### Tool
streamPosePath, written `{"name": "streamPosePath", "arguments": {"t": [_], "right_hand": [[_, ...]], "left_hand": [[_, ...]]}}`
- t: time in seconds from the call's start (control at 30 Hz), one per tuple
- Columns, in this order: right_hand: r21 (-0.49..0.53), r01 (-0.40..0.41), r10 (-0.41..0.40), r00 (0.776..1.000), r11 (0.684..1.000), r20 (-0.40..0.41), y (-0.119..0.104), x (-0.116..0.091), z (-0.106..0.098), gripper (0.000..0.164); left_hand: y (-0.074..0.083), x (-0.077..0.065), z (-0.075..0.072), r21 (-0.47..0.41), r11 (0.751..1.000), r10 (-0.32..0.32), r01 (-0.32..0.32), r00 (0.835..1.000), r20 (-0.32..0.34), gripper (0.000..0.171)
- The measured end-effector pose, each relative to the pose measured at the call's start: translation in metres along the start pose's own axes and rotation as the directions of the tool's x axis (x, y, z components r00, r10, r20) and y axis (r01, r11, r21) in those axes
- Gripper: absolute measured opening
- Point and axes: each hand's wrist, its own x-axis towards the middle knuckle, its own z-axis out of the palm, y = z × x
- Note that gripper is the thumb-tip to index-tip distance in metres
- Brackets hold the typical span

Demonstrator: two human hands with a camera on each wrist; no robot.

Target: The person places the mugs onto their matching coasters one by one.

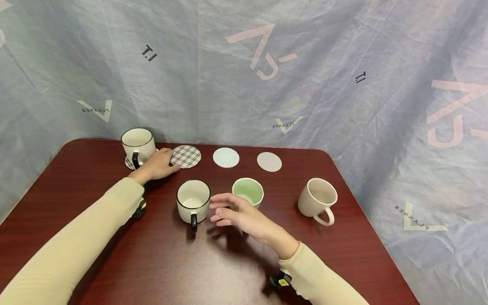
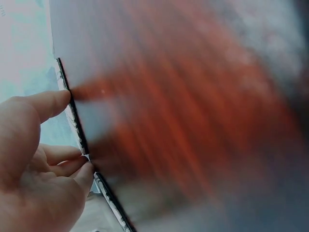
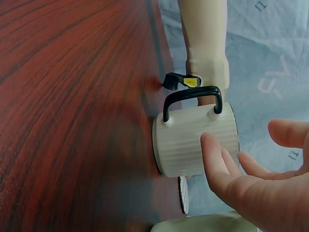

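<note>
My left hand (image 1: 157, 165) is at the back left of the table, its thumb and fingertips spread across the left edge of a round plaid coaster (image 1: 187, 156). In the left wrist view the coaster's dark rim (image 2: 77, 123) runs between the thumb and the other fingers. Just behind that hand, a white mug (image 1: 138, 144) with a black handle sits on another patterned coaster (image 1: 129, 164). My right hand (image 1: 244, 217) hovers with loosely bent fingers, holding nothing. Its fingertips are right beside a ribbed white mug (image 3: 193, 145) with a black handle, and it partly covers a light green cup (image 1: 248, 188).
A pale blue coaster (image 1: 226, 157) and a beige coaster (image 1: 269, 162) lie in line along the back edge. To the right stands a beige mug (image 1: 316, 197), handle toward the front. A printed grey curtain (image 1: 213, 84) hangs behind the dark red table (image 1: 152, 262).
</note>
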Motion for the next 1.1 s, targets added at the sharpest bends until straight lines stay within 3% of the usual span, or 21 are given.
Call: {"name": "streamPosePath", "arguments": {"t": [0.43, 1.1], "right_hand": [[-0.022, -0.006, 0.006, 1.000, 1.000, 0.014, 0.005, 0.001, 0.003, 0.045], [0.015, -0.071, 0.070, 0.996, 0.997, 0.059, 0.013, 0.006, 0.020, 0.042]], "left_hand": [[0.007, -0.001, -0.005, 0.012, 0.999, -0.043, 0.043, 0.998, 0.043, 0.079], [0.011, -0.002, -0.008, 0.002, 0.998, -0.059, 0.059, 0.997, 0.041, 0.078]]}}
